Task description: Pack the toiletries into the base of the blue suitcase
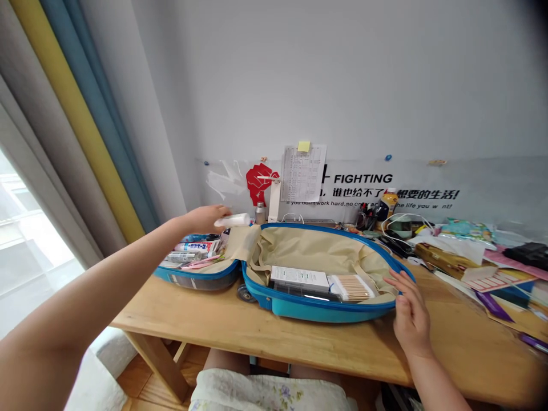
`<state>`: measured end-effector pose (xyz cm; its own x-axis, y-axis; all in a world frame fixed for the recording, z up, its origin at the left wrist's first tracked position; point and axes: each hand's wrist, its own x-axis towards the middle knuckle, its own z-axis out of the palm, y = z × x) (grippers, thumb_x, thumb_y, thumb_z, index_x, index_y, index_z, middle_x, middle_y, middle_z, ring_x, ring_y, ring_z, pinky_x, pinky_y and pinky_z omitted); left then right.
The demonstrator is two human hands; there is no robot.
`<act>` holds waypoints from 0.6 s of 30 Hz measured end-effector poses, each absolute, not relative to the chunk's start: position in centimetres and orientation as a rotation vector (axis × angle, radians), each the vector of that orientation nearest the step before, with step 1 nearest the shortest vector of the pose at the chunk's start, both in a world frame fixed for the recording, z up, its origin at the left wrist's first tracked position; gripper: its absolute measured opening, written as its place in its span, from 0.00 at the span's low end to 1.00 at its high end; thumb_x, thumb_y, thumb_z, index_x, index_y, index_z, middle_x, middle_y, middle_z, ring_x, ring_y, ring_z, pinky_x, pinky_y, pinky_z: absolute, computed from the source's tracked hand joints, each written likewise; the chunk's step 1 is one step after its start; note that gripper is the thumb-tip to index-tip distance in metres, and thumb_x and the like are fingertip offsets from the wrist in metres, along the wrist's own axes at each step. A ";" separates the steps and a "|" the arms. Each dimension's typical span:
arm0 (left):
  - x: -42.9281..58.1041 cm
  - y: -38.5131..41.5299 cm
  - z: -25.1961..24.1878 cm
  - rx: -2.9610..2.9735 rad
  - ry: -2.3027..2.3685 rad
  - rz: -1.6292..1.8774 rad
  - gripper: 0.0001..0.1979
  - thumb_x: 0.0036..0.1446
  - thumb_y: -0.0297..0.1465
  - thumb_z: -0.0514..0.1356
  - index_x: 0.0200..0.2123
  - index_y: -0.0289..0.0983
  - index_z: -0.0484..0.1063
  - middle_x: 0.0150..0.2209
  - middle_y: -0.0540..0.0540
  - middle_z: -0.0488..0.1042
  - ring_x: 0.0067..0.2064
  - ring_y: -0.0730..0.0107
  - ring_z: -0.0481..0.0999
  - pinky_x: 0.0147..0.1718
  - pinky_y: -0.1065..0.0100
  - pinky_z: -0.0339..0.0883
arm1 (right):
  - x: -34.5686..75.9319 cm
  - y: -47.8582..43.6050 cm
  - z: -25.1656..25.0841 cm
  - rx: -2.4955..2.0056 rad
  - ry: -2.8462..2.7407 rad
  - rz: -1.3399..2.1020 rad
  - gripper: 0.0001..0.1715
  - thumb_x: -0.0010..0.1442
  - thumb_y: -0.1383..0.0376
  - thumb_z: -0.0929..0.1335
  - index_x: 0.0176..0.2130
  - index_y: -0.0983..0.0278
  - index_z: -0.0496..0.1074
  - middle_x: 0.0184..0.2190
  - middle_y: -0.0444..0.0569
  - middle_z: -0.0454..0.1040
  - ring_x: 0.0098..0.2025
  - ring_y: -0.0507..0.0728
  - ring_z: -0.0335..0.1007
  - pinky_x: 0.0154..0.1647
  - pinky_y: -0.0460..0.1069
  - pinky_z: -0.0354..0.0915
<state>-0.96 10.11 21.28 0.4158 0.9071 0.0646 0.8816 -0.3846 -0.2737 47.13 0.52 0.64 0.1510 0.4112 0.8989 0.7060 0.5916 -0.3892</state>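
My left hand [209,217] is closed around a small white cylinder [235,220], perhaps a bottle or tube; its kind does not show. It hovers over the hinge side of an open blue suitcase [334,314] with a beige lining. Under that hand, the suitcase's left half holds a toothpaste tube [194,247] and several small packets. In the right half lie a white box [299,278], a dark flat case [299,292] and a clear pack of cotton swabs [353,287]. My right hand [411,317] grips the suitcase's right rim, fingers over the edge.
The suitcase lies on a wooden table [342,348]. Papers, a brown pouch [447,261], cables and packets clutter its right side. A yellow-orange bottle [387,204] and a small clear bottle [260,212] stand along the wall. Curtains [85,114] hang at left.
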 end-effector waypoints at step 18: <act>17.5 15.5 11.9 -2.827 -1.440 0.625 0.26 0.47 0.33 0.62 0.53 0.44 0.69 0.55 0.44 0.72 0.53 0.56 0.72 0.49 0.60 0.66 | 47.3 0.5 0.4 -0.995 -1.491 -0.292 0.20 0.66 0.57 0.57 0.44 0.64 0.72 0.51 0.59 0.72 0.61 0.65 0.61 0.59 0.68 0.57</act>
<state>17.53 15.53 11.85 0.5298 0.7591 -0.3782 0.7946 -0.6002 -0.0914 47.31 0.49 0.42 0.1300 0.4030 0.9059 0.7152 0.5947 -0.3672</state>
